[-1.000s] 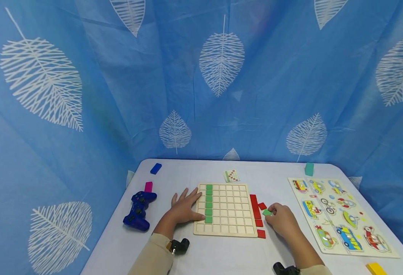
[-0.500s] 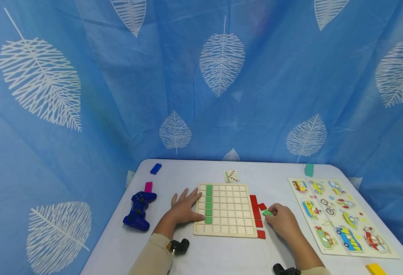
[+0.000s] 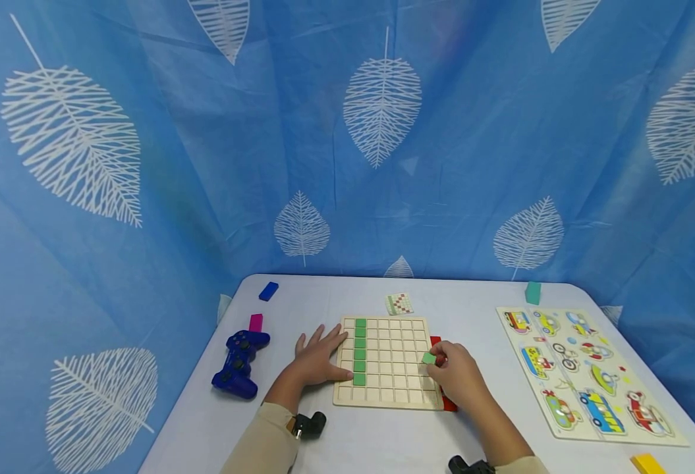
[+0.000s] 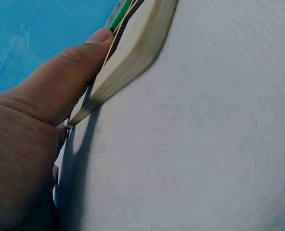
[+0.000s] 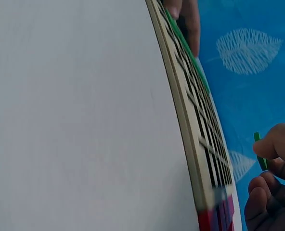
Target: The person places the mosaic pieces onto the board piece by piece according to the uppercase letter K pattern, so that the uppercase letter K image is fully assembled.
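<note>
A wooden grid board [image 3: 394, 403] lies on the white table, with a column of green square tiles [image 3: 360, 354] near its left side. My left hand [image 3: 316, 361] rests at the board's left edge, fingers spread and thumb over the rim. In the left wrist view the thumb's tip meets a green tile [image 4: 118, 18]. Between thumb and fingers my right hand [image 3: 458, 374] pinches a green square tile [image 3: 428, 358], held over the board's right edge. The right wrist view shows this tile [image 5: 259, 151] tilted on edge. Red tiles [image 3: 450, 404] beside the board are partly hidden under that hand.
A small pattern card [image 3: 399, 303] lies behind the board. Left are a blue game controller [image 3: 240, 364], a pink block [image 3: 255, 322] and a blue block [image 3: 269, 291]. A vehicle puzzle board [image 3: 590, 375], a teal block [image 3: 533, 292] and a yellow block [image 3: 647, 463] are right.
My right hand has carried the green tile left from beside the red tiles to above the board's right edge. The left hand has stayed in place.
</note>
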Motion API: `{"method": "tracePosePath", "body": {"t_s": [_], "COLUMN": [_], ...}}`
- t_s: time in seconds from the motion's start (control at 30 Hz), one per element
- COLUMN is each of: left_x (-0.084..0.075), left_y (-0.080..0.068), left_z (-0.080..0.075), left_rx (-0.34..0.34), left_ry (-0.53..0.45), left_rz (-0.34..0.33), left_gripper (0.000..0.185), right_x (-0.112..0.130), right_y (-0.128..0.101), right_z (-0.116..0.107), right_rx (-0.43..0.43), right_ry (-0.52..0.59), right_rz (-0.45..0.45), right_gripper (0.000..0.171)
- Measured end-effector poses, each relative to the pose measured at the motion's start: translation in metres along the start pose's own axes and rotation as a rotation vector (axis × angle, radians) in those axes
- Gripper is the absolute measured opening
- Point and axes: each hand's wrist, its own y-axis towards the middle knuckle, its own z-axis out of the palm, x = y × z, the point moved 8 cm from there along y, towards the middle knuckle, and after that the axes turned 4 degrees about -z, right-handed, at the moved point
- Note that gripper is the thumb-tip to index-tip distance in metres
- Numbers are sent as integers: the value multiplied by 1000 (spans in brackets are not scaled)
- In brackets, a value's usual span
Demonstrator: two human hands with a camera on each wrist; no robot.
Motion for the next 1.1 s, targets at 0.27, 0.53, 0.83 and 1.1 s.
{"method": "tracePosePath", "body": {"t_s": [0.27,0.53,0.83,1.1], "left_x": [0,1,0,-1], "left_y": [0,2,1,-1], "left_z": [1,1,1,1], "left_rx": [-1,-1,-8,-11], "left_ry": [0,13,35,35], "left_rz": [-1,-4,-8,-6], "left_gripper": [104,103,104,104], "right_x": [40,65,83,94], "right_y": [-3,-8,-16,-22], "right_z": [27,58,86,104], "right_rx": [11,90,194,248], "right_ry": [48,55,68,44], "right_rz": [-120,-181,-256,-304], "right_gripper": [20,22,24,24]}}
